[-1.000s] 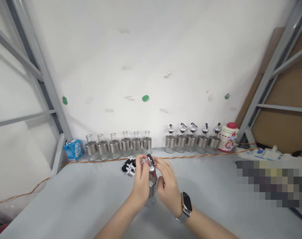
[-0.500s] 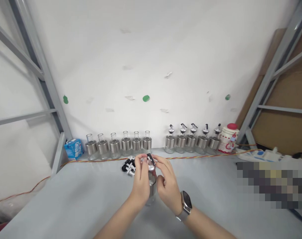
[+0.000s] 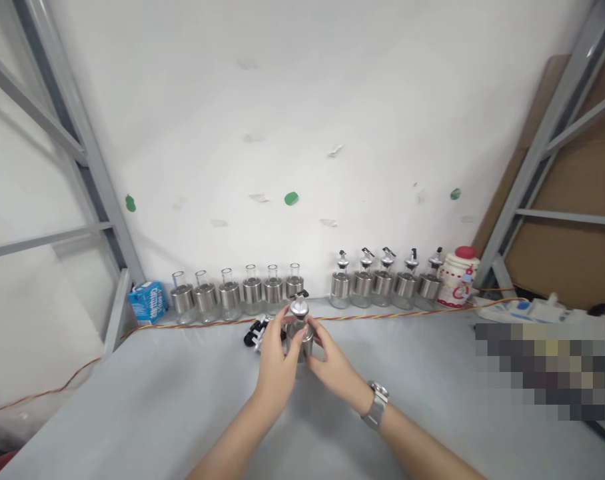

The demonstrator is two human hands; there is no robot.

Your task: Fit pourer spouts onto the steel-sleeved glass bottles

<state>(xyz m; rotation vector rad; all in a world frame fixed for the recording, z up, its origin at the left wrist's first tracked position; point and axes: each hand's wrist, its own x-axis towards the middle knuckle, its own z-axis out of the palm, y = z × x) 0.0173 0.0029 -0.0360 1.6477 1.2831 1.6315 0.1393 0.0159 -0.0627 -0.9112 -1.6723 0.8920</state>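
Shifting from pourer (image 3: 299,307) down to bottle (image 3: 307,348), left hand (image 3: 276,353) and right hand (image 3: 335,370) are clasping its upright body between them, equally near.

White wall (image 3: 302,100) rose behind the table's back edge, bare except for green spots (image 3: 291,199) and pale scuffs or torn scraps (image 3: 335,151). Table (image 3: 157,407): plain grey top. Grey metal frame (image 3: 100,180) slanted up from the back left corner, crossbars running outward, whitish surface (image 3: 27,307) behind. Matching frame (image 3: 530,173) at the back right corner, brown cardboard (image 3: 572,260) behind it. Twisted wire (image 3: 372,317) ran along the back edge. Light was even, shadows soft.
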